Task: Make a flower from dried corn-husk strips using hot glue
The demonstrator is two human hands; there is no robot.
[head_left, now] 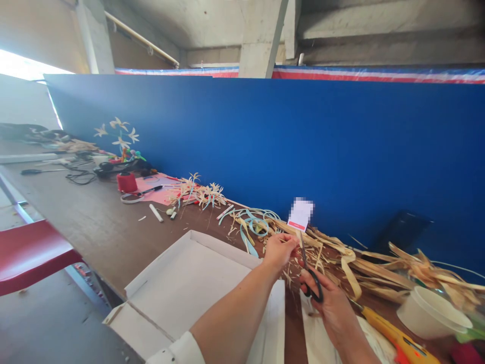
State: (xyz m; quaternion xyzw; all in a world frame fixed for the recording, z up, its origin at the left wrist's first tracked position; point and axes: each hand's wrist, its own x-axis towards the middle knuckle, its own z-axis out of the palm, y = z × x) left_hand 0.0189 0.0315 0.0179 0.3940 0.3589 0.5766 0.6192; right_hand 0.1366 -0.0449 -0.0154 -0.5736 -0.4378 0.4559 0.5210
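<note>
My right hand (329, 303) grips a pair of scissors (313, 285) by its black handles, blades pointing up and away from me. Just left of the blades, my left hand (279, 250) is closed in a pinch on a small pale strip. Its kind is too small to make out, and the fingers partly hide it. Beneath both hands lie pale cut scraps (290, 275) on the brown table (182, 227). Long dried husk strips (352, 258) and curled light-blue ribbon (257, 222) spread just beyond the hands.
An open white cardboard box (189, 283) lies under my left forearm. At right are a yellow glue gun (394, 333) and a cream tub (432, 311). Husk flowers (206, 194), a red spool (127, 183) and a marker (151, 190) lie farther left. A blue partition (265, 136) stands behind.
</note>
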